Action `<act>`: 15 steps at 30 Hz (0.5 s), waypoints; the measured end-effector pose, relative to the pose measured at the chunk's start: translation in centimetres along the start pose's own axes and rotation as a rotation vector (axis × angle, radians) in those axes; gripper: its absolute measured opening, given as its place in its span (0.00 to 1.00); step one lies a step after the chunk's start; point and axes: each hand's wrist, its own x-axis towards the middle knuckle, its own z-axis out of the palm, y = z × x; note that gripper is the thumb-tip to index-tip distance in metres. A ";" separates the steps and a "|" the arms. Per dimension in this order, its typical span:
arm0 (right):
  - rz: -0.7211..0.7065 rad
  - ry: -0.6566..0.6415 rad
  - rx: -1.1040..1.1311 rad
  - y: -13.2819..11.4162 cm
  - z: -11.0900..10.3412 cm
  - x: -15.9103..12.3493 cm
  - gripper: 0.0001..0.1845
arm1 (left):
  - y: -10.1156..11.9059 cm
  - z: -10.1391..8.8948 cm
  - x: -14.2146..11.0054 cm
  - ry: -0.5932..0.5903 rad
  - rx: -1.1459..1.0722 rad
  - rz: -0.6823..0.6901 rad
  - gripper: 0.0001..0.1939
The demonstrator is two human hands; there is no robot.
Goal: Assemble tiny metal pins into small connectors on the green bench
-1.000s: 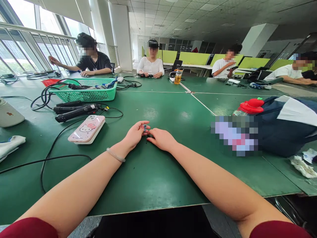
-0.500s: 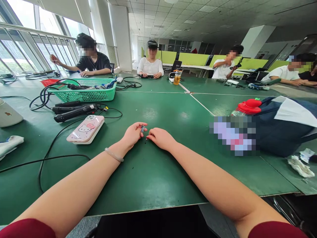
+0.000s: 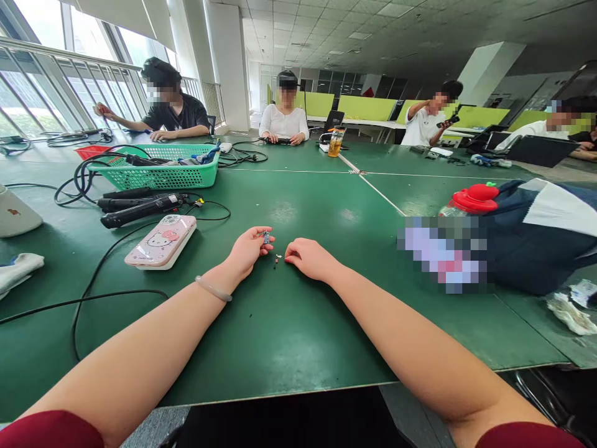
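My left hand [image 3: 249, 250] is closed, pinching a small bluish circuit board [image 3: 266, 237] between thumb and fingers above the table. To its right, my right hand [image 3: 308, 256] is curled with its fingertips low by the tabletop. The back of that hand hides whatever may be between its fingers. Between the two hands lie tiny loose parts: a reddish and black piece [image 3: 275, 262] and a white bit [image 3: 278, 256]. They are too small to name. The right fingertips are just beside them, apart from them.
On the green table [image 3: 261, 348], a pink phone-shaped case [image 3: 161, 242], black handheld tools [image 3: 142, 210] and a green basket [image 3: 161, 177] stand left. A dark bag [image 3: 522, 249] and a red-lidded bottle [image 3: 476, 199] are right. Several people sit around the far side.
My right hand has drawn slightly right, away from my left, uncovering the tiny parts on the table. The left hand has shifted slightly left with the circuit board, which is now more visible.
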 end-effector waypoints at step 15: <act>0.032 0.203 0.218 -0.1 -0.2 -0.2 0.06 | -0.9 -0.3 0.0 -0.151 0.454 0.235 0.12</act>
